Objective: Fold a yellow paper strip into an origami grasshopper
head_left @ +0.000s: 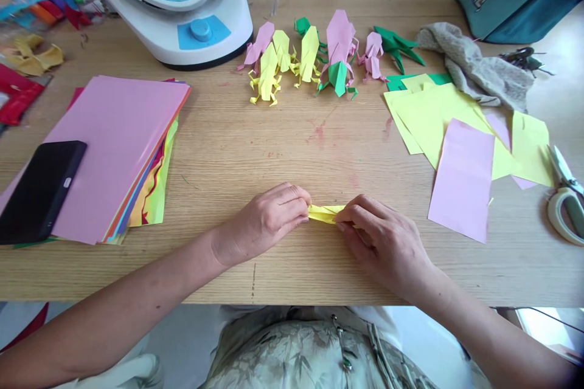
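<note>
A narrow strip of folded yellow paper (325, 213) lies level between my two hands, just above or on the table near its front edge. My left hand (280, 219) pinches its left end, fingers closed together. At the other end, my right hand (381, 234) grips the paper between thumb and fingers. Both ends of the strip are hidden under my fingers. Beyond my hands stands a row of folded paper frogs, among them a yellow frog (266, 75), a large pink frog (340, 36) and a green frog (338, 77).
Left lies a stack of coloured paper (114, 134) with a black phone (39, 188) on it. A white fan (205, 36) stands behind. To the right are loose yellow sheets (429, 112), a pink sheet (462, 179), scissors (568, 194), a grey cloth (474, 64) and a teal bag (515, 3).
</note>
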Tool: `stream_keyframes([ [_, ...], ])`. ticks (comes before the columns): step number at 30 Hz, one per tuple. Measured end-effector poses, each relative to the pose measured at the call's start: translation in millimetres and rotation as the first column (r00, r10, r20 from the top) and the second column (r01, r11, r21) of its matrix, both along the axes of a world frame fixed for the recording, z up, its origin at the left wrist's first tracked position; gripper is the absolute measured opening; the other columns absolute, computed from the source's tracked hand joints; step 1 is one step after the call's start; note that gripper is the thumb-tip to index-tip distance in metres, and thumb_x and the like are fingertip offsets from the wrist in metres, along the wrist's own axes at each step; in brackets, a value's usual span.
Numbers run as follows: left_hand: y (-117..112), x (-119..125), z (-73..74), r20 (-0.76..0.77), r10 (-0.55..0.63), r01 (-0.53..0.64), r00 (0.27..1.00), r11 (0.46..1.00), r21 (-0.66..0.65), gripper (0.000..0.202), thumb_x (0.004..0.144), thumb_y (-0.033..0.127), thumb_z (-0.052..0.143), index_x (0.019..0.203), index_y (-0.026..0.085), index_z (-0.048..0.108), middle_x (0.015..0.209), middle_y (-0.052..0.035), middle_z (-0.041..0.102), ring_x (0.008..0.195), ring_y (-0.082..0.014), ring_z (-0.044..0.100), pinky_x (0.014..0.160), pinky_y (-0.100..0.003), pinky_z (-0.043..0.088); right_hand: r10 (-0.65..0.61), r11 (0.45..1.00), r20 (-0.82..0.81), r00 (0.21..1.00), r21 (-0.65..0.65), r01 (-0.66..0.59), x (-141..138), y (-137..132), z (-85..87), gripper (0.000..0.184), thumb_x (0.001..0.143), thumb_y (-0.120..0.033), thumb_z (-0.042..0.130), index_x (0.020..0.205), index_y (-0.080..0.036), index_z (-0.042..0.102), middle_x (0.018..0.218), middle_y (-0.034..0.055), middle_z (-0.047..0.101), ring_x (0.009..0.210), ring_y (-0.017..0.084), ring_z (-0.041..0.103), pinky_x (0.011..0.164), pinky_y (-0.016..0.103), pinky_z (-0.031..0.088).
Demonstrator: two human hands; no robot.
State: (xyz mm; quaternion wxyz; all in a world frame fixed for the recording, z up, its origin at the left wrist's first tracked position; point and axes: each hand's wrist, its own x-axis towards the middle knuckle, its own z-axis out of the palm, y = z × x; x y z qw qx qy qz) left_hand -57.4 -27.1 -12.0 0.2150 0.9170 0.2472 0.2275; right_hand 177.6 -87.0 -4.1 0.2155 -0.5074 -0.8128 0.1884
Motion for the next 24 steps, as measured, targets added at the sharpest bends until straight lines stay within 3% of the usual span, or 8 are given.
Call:
stream_keyframes([
  [7, 1.2, -2.2, 3.0, -0.017, 0.031, -0.033, 0.999, 0.991, -0.127, 0.009, 0.096, 0.014, 0.054, 0.095, 0.016, 0.063, 0.105, -0.0069, 0.063, 0.1, -0.0159, 0.06, 0.09, -0.029, 0.049, 0.023, 1.0, -0.02, 1.0, -0.021, -0.023, -0.1, 2.0, -0.7, 0.013, 0.097, -0.017, 0.048, 0.092, -0.02, 0.06, 0.089, 0.0026, 0.061, 0.076, 0.014, 0.055, 0.067, 0.027, 0.039],
  [11, -1.1, 4.9, 3.6, -0.041, 0.036, -0.04, 0.999, 0.995, -0.096, 0.007, 0.093, 0.016, 0.06, 0.097, 0.018, 0.065, 0.106, -0.0063, 0.064, 0.101, -0.0188, 0.058, 0.091, -0.034, 0.048, 0.035, 0.999, -0.012, 0.999, -0.019, -0.035, -0.3, 1.8, -1.0, 0.014, 0.096, -0.016, 0.049, 0.091, -0.02, 0.061, 0.088, 0.0029, 0.061, 0.076, 0.015, 0.055, 0.068, 0.028, 0.039],
  [24, -6.0, -0.7, 0.7, 0.01, 0.154, -0.153, 0.988, 0.986, -0.069, 0.01, 0.095, 0.017, 0.058, 0.087, 0.016, 0.063, 0.101, -0.0065, 0.061, 0.098, -0.0167, 0.058, 0.088, -0.031, 0.049, -0.01, 0.998, -0.033, 0.999, -0.057, 0.008, -1.7, 3.5, -0.1, 0.011, 0.095, -0.017, 0.05, 0.088, -0.021, 0.058, 0.086, 0.0016, 0.058, 0.073, 0.014, 0.053, 0.066, 0.027, 0.037],
])
